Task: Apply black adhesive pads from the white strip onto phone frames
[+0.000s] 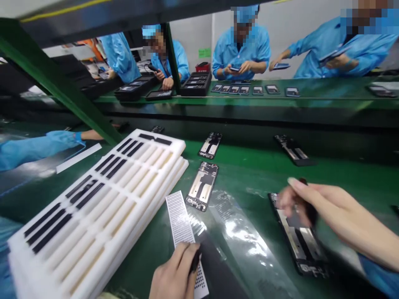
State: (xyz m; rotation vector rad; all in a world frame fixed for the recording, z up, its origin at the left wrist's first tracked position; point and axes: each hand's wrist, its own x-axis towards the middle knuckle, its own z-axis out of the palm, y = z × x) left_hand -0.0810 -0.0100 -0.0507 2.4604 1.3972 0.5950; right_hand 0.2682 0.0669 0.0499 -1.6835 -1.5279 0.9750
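Note:
My left hand (pixel 176 274) is at the bottom centre, fingers closed on a thin black strip, resting on a white perforated sheet (pixel 181 222). My right hand (pixel 327 211), blurred, reaches in from the right and pinches a small dark piece over an opened phone frame (pixel 299 238) lying on the green belt. A second phone frame (pixel 202 185) lies just beyond the perforated sheet. A stack of white slotted trays (pixel 124 195) with black strips in the left slots sits left of my left hand.
Two more phone frames (pixel 210 145) (pixel 293 149) lie farther up the green belt (pixel 249 170). A clear plastic film (pixel 246 236) lies between my hands. A co-worker's blue sleeve (pixel 37 147) reaches in at left. Several workers in blue stand across the far belt.

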